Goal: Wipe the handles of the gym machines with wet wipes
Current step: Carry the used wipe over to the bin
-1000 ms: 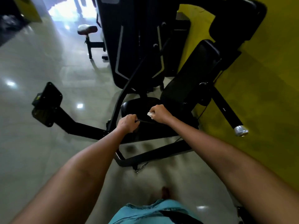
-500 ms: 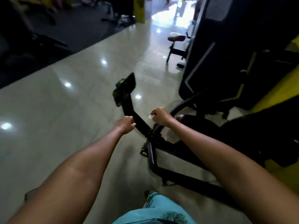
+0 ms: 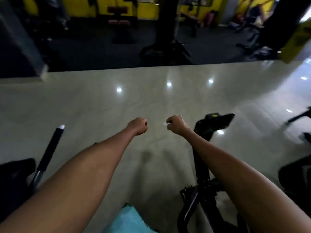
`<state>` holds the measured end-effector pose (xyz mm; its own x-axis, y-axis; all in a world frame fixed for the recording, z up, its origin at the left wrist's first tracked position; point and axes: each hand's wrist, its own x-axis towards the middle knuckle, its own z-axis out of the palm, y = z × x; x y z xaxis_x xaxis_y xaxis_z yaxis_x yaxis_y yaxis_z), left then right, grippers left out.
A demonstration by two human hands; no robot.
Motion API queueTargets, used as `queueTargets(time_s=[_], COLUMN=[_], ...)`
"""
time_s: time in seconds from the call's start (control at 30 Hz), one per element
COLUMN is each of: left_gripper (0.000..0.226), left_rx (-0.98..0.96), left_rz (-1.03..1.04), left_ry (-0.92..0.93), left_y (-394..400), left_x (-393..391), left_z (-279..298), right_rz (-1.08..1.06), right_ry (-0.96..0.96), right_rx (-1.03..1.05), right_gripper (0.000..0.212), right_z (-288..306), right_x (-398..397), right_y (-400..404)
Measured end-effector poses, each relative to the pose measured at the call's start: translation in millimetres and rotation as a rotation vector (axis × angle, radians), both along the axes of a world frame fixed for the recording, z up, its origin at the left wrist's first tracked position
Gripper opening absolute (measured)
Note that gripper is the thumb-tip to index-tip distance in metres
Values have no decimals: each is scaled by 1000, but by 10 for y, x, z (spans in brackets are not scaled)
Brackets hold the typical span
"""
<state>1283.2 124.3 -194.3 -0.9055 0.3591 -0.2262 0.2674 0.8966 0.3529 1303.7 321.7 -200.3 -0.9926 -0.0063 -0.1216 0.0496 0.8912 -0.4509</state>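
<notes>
Head view: right hand (image 3: pixel 176 124) fisted around a small white wipe (image 3: pixel 166 123), a bit poking out past the knuckles, held in the air above the floor (image 3: pixel 101 106). Left hand (image 3: pixel 138 126) clenched, nothing visible in it. Wipe looks light, soft, damp; bunch it in the palm. Nearest handle (image 3: pixel 50 147), lower left: stiff black padded bar, untouched.

Handle bar (image 3: pixel 50 148) far left; footplate (image 3: pixel 217 121) right, behind right hand (image 3: pixel 176 124)
</notes>
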Motion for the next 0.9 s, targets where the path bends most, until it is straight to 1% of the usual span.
queueTargets(time_s=[0.2, 0.27, 0.33, 0.5, 0.57, 0.67, 0.9], left_gripper=[24, 24, 26, 28, 28, 28, 26], left_rx=[-57, -73, -70, -13, -10, -22, -61], left_rz=[198, 238, 277, 405, 441, 444, 469], left_ry=[-22, -18, 8, 46, 40, 46, 37], left_y=[-753, -991, -1210, -1636, -1736, -1847, -2065], left_x=[-511, -777, -1078, -1877, -2134, -2530, -3323], left_z=[-43, -20, 18, 182, 249, 353, 331], right_rz=[319, 396, 448, 549, 557, 552, 608], right_ry=[11, 16, 60, 112, 138, 183, 168], right_rx=[5, 11, 17, 62, 59, 50, 40], right_gripper=[15, 16, 17, 18, 22, 26, 21], right_z=[-49, 5, 98, 343, 456, 574, 575], right_x=[-906, -1289, -1667, -2605, -2912, -3352, -4267], right_y=[-741, -972, -1196, -1676, -1834, -2046, -2299])
